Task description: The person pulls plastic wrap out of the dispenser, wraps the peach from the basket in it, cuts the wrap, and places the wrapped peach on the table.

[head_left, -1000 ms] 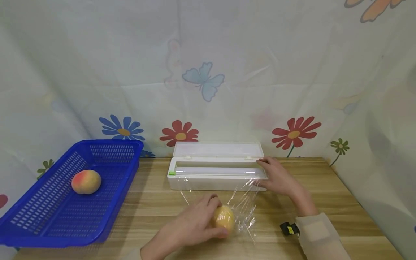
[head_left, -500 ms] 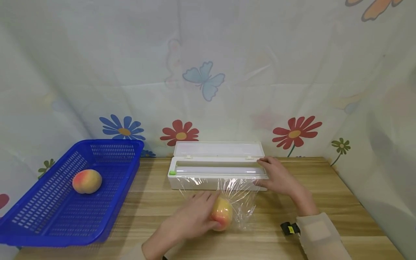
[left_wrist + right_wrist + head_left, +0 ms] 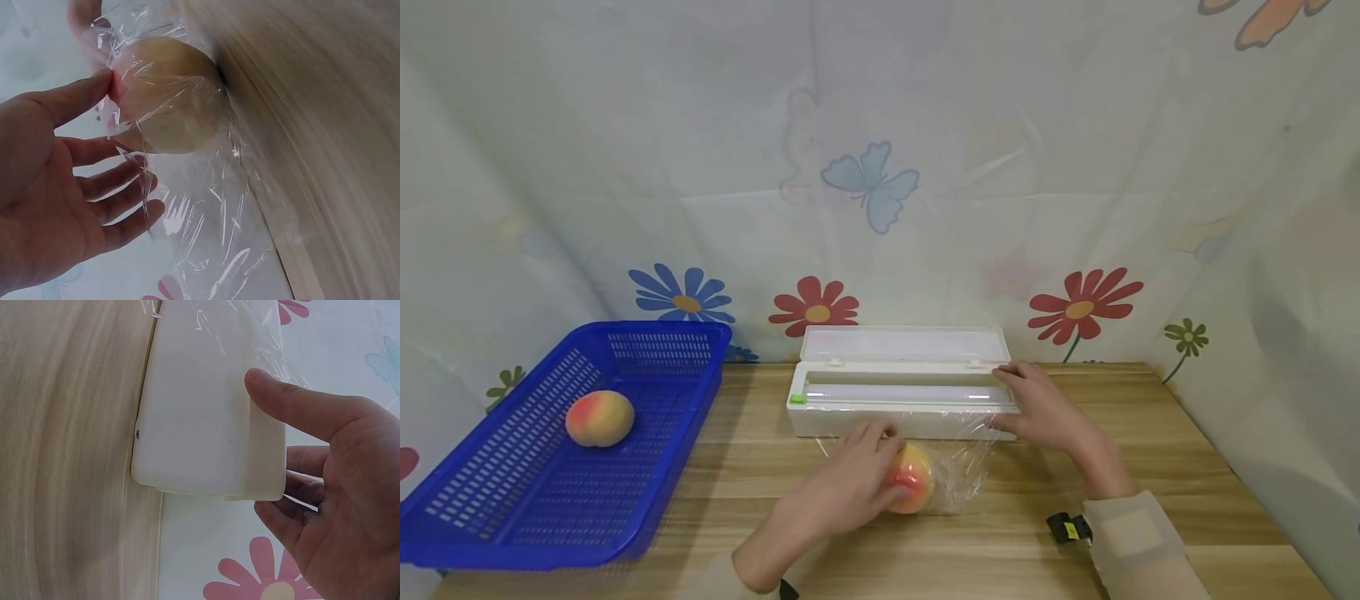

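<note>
Your left hand [image 3: 842,489] pinches the peach [image 3: 917,475], draped in cling film [image 3: 958,475], on the table [image 3: 1015,550]; your right hand [image 3: 1039,410] grips the cling-film dispenser [image 3: 835,422] end. Peach likely light, firm; film slick, tears easily. Hold the peach's sides, don't tug film.

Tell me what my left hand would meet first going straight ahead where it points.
Past the peach and film it touches, your left hand would probably meet the white box, though depth is hard to judge.

The cling film [image 3: 961,473] looked super glossy and crinkly, the box [image 3: 887,422] smooth plastic, the tabletop [image 3: 1000,554] kinda matt wood.
</note>
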{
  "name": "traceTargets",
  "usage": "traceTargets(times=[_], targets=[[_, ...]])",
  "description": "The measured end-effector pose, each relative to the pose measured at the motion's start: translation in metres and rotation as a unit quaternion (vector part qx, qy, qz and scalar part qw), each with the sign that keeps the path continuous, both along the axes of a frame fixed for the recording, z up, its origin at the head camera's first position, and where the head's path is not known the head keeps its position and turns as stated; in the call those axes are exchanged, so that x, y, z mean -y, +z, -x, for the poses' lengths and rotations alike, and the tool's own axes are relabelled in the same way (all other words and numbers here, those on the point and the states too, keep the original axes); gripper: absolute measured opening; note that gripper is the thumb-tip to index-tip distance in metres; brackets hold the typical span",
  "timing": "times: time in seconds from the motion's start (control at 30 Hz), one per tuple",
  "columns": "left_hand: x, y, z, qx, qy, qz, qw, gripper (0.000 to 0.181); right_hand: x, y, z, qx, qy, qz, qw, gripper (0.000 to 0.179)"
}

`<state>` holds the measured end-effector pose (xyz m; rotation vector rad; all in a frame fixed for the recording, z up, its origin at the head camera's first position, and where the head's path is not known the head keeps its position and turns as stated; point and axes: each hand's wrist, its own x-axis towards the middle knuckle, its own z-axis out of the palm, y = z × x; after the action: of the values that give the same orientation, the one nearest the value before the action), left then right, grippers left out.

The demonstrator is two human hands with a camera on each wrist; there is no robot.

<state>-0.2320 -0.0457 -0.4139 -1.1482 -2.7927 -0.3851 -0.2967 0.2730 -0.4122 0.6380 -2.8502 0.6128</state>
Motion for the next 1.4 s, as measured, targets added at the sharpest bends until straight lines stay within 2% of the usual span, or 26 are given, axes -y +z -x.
traceTargets(times=[0.23,0.4,0.5,0.63,0.83,1.03,1.27,1.4], targets=[[-0.002,0.001,0.004,0.03,0.016,-0.008,0.9994,0.052,0.001,0.001,0.0,-0.001,0.001,-0.001,1.0,0.075],[-0.003,0.002,0.006,0.033,0.018,-0.009,0.9992,0.045,0.001,0.001,-0.001,0.003,-0.002,-0.003,1.0,0.076],[-0.003,0.004,0.005,0.041,0.02,-0.004,0.9989,0.051,0.0,0.002,-0.001,0.0,-0.001,-0.004,1.0,0.075],[-0.007,0.004,0.004,0.05,0.033,0.001,0.9982,0.07,0.0,0.002,-0.001,-0.002,-0.001,-0.004,1.0,0.075],[-0.012,0.0,0.004,0.031,0.054,0.009,0.998,0.083,0.0,0.001,-0.001,-0.003,0.0,-0.007,1.0,0.076],[-0.015,-0.001,0.007,0.015,0.057,0.012,0.9982,0.089,0.0,0.0,0.001,0.002,-0.001,-0.006,1.0,0.077],[-0.021,-0.006,0.01,0.014,0.066,0.007,0.9977,0.09,0.0,0.0,0.0,0.001,-0.002,-0.006,1.0,0.076],[-0.024,-0.009,0.011,-0.003,0.072,0.012,0.9973,0.087,0.0,0.0,0.0,0.001,-0.003,-0.003,1.0,0.076]])
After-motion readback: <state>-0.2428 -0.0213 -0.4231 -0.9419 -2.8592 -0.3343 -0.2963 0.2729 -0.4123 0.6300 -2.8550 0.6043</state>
